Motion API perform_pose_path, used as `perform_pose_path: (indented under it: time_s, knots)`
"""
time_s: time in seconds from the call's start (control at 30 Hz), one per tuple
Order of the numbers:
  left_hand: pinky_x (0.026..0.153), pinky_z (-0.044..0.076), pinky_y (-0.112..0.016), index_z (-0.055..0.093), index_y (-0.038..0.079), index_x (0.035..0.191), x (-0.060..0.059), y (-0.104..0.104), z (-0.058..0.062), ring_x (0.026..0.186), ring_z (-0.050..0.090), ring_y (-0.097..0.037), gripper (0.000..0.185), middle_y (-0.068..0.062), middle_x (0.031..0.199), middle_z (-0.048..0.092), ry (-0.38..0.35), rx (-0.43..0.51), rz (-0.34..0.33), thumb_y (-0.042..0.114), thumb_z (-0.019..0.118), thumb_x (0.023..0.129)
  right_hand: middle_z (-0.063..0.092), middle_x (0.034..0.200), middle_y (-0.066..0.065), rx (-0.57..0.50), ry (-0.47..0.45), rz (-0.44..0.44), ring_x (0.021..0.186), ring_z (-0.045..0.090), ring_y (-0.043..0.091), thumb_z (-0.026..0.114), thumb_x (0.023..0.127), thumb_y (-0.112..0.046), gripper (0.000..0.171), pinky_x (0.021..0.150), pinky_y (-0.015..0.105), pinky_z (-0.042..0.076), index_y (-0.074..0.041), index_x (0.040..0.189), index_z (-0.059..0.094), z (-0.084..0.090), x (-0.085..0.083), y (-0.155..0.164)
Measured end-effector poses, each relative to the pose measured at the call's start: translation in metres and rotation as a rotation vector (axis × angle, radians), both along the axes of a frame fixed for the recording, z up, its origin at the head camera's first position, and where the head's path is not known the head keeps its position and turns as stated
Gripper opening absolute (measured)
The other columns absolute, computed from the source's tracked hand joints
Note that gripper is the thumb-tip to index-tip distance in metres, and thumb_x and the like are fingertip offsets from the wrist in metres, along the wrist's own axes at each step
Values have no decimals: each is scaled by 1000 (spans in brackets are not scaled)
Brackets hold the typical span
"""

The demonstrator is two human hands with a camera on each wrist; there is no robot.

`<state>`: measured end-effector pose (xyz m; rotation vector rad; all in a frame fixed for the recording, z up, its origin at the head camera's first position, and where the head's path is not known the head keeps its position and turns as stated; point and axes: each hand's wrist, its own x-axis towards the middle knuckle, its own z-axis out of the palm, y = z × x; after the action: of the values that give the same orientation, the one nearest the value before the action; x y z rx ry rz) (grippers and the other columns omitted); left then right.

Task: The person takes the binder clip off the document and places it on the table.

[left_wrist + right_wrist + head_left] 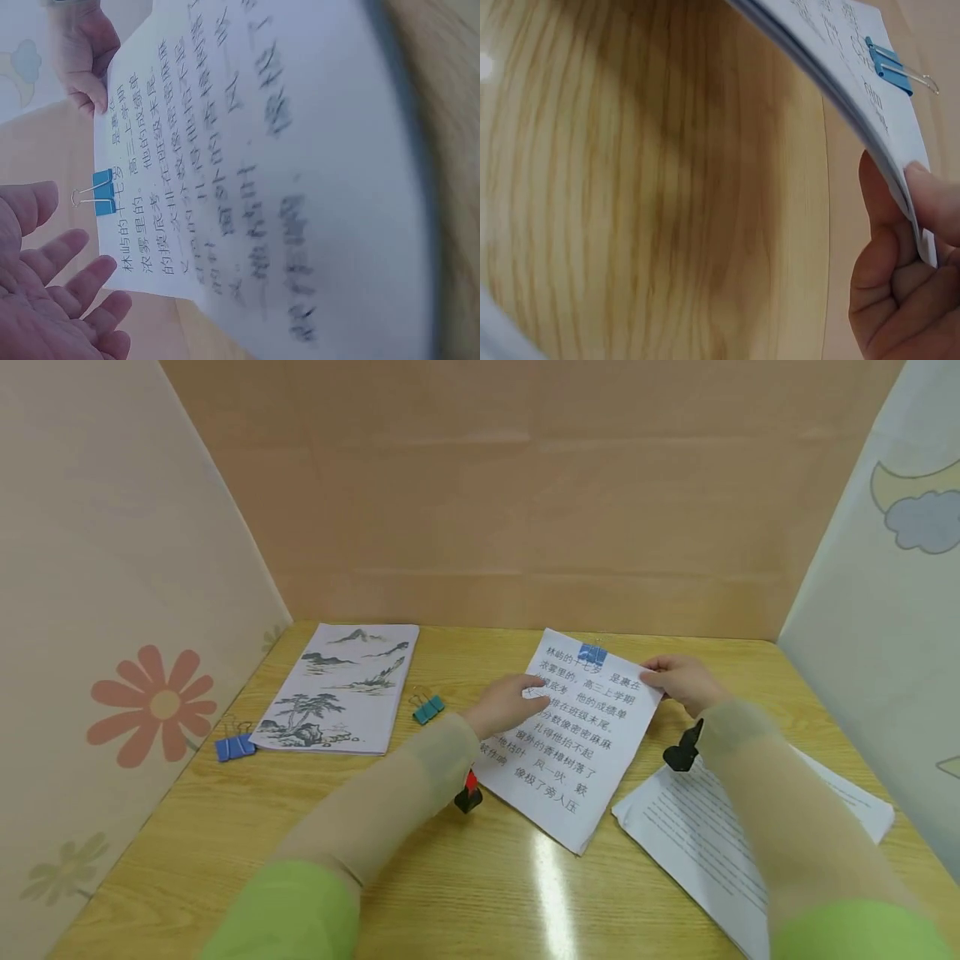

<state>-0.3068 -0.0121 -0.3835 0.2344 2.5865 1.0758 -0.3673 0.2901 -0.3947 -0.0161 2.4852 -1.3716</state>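
Taking the clipped white stack of printed Chinese text (573, 735) at the centre of the light wooden table (225, 827) as my landmark. Far left of it I see a blue binder clip (235, 747), then a stack of ink-landscape sheets (341, 687), then a teal binder clip (428, 708). My left hand (504, 703) lies on the stack's left edge, fingers straight and loose, gripping nothing. A small blue binder clip (592, 653) bites its top edge. My right hand (678, 681) pinches its upper right corner, lifted off the table. Right of it lie loose white printed sheets (705, 835).
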Motion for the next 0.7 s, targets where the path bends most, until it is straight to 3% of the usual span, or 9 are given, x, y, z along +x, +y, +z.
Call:
perform_pose_path:
  time_s: [0.27,0.53,0.7]
  knots:
    - [107,33,-46,46,25,144,-4,-18,16,136,36,-24,50,0,149,41,65,33,69,40,55,97,64,101,4,7,4,48,86,57,17,56,99,-21,37,81,33,45,4,125,53,9,0,-21]
    - [113,20,-51,41,20,147,-13,-38,31,142,24,-29,54,-3,155,29,295,-6,81,35,57,97,66,102,6,2,25,124,90,57,19,55,99,-24,38,86,34,39,4,125,55,21,0,-36]
    - [113,20,-48,39,22,148,-14,-48,39,142,24,-26,56,-1,154,31,318,-4,88,38,56,97,66,107,10,2,32,166,92,58,23,56,99,-27,38,89,39,38,1,125,57,29,3,-47]
